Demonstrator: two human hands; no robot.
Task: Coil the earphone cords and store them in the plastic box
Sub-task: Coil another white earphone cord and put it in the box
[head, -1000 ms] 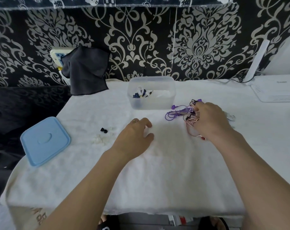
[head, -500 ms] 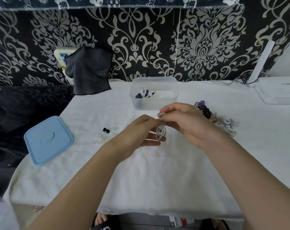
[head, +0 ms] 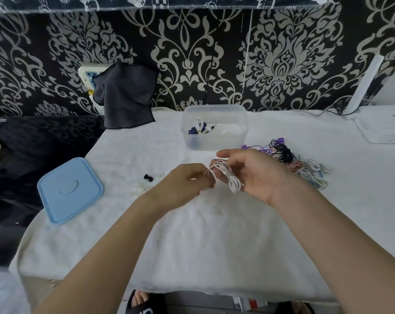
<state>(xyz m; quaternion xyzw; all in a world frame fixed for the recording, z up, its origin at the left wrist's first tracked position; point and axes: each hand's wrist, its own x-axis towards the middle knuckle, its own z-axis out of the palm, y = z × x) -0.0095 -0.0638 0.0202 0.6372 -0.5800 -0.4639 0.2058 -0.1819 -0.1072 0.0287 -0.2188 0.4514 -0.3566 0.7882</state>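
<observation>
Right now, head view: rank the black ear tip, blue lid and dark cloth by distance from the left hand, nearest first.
From the left hand:
1. Black ear tip, just left of it on the white cover.
2. Blue lid, farther left at the table edge.
3. Dark cloth, hanging at the back left wall.

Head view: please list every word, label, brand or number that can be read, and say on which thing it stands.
None can be read.
White router: a small grey mark near its top edge, too small and blurred to read.
Black slipper under the table: part of a white mark, cut off, unreadable.

lid point(head: 69, 189) light blue | cloth point(head: 126, 96) dark grey | wall point(head: 282, 53) black-silver damask | cord point(head: 228, 175) white
</observation>
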